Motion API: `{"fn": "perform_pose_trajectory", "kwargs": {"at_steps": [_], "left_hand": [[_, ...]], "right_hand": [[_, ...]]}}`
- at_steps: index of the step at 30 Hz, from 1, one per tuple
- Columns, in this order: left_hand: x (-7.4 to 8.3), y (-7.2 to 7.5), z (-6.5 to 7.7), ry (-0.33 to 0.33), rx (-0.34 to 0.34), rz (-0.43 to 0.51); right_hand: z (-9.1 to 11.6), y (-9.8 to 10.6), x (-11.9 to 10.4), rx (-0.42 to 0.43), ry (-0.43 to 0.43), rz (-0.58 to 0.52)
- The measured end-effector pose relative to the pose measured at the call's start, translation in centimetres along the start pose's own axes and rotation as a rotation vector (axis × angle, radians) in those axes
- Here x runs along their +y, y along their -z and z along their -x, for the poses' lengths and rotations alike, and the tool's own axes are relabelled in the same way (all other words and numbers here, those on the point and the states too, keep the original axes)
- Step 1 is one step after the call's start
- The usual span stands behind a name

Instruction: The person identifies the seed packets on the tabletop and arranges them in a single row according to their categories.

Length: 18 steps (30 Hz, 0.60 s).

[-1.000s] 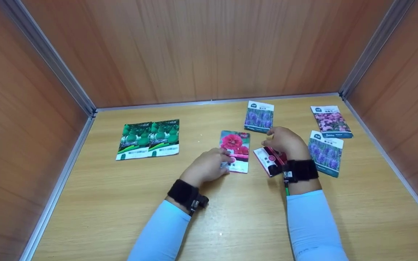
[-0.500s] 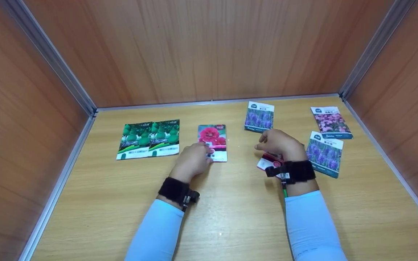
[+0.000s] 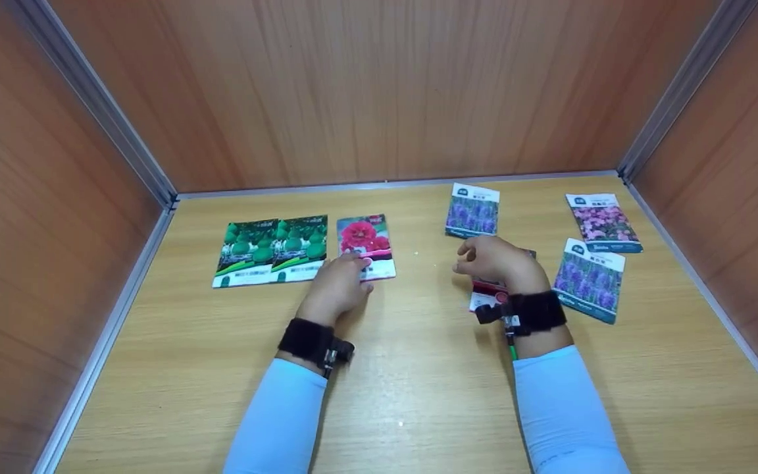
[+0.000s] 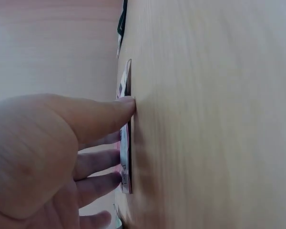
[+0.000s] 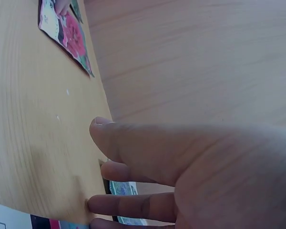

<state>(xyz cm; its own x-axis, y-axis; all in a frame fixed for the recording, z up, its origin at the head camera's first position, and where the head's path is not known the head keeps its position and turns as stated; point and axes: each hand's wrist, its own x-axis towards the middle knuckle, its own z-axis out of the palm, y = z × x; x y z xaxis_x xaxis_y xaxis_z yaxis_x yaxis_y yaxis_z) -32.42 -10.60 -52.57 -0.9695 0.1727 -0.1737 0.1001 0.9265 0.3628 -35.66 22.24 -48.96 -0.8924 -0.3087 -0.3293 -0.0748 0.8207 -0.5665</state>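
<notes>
My left hand [image 3: 334,289] rests its fingertips on a flat seed packet [image 3: 360,234] with a pink-red flower picture, just right of two green packets. In the left wrist view the thumb [image 4: 117,112] lies across the packet's near edge, its fingers fairly straight against the printed face. Over a second pink-red packet [image 3: 486,300] hovers my right hand [image 3: 504,263], hiding most of it. Nothing shows between the loose fingers [image 5: 133,206] of that hand in the right wrist view; the thumb stands apart from them.
Two green seed packets [image 3: 245,253] lie overlapping at left. A purple-flower packet [image 3: 472,210] sits near the back wall; another purple one [image 3: 589,280] and a pink-flower packet [image 3: 605,222] overlap at right. Wooden panels [image 3: 379,92] enclose the back and sides.
My left hand has slid the red-flower packet leftward and slightly back, up beside the green packets. My right hand has shifted a little left, and the packet beneath it has turned.
</notes>
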Motion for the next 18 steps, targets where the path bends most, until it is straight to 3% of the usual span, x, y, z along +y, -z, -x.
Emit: {"fn": "perform_pose_trajectory", "kwargs": {"at_steps": [6, 11, 15, 18], "left_hand": [[-0.8, 0.3, -0.3, 0.002, -0.018, 0.015], [-1.1, 0.7, -0.2, 0.006, 0.016, 0.01], [-0.4, 0.7, -0.1, -0.048, 0.054, 0.014], [0.2, 0.5, 0.1, -0.082, 0.033, -0.006]], "right_hand": [[0.0, -0.3, -0.4, -0.002, 0.003, -0.002], [-0.1, -0.5, -0.7, 0.003, 0.016, -0.004], [-0.1, -0.5, -0.7, -0.001, 0.04, 0.004], [0.0, -0.5, -0.7, -0.003, 0.036, -0.003]]}}
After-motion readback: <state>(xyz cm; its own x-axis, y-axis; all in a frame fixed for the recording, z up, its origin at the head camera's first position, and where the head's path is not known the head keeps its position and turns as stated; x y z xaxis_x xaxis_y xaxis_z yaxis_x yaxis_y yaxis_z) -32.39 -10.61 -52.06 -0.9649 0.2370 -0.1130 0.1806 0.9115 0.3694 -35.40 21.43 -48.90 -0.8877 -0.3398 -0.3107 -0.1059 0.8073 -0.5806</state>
